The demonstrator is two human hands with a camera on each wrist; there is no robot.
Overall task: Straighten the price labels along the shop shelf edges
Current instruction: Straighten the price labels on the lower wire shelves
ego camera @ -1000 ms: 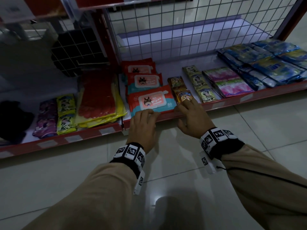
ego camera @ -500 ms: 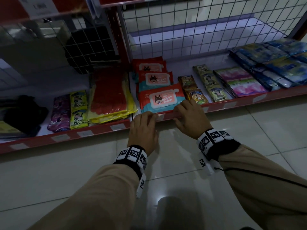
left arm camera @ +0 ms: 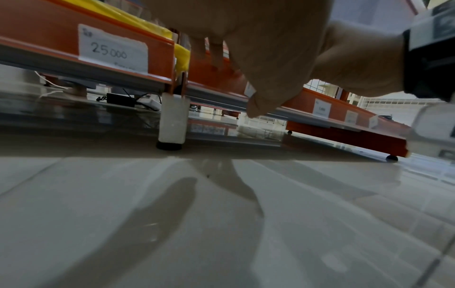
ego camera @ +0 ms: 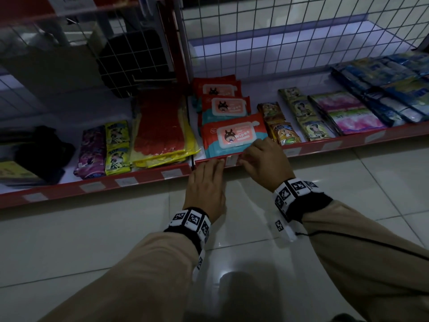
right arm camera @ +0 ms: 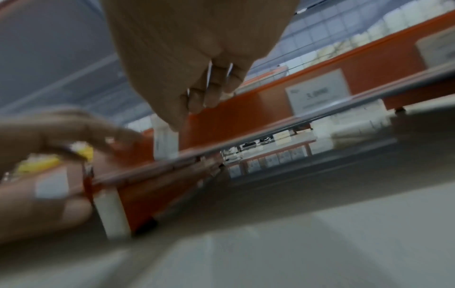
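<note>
The red shelf edge [ego camera: 348,145] runs low above the floor and carries several white price labels. One small price label [ego camera: 231,160] shows between my two hands. My left hand [ego camera: 205,182] lies with straight fingers on the edge just left of it; in the left wrist view its thumb [left arm camera: 258,105] reaches the label [left arm camera: 249,90]. My right hand [ego camera: 267,161] has its fingers curled over the top of the edge. In the right wrist view its thumb [right arm camera: 172,120] presses the top of the label [right arm camera: 164,142].
Wipes packs [ego camera: 234,135], snack packets [ego camera: 285,134] and red-and-yellow packs [ego camera: 160,133] lie on the shelf behind the edge. A label reading 25.000 [left arm camera: 113,50] sits left of the white shelf foot [left arm camera: 172,120]. Wire mesh [ego camera: 278,43] backs the shelf. Tiled floor [ego camera: 116,240] lies below.
Both hands have slid a little left along the shelf edge, and the small label now shows between them. The head view has shifted towards the shelf.
</note>
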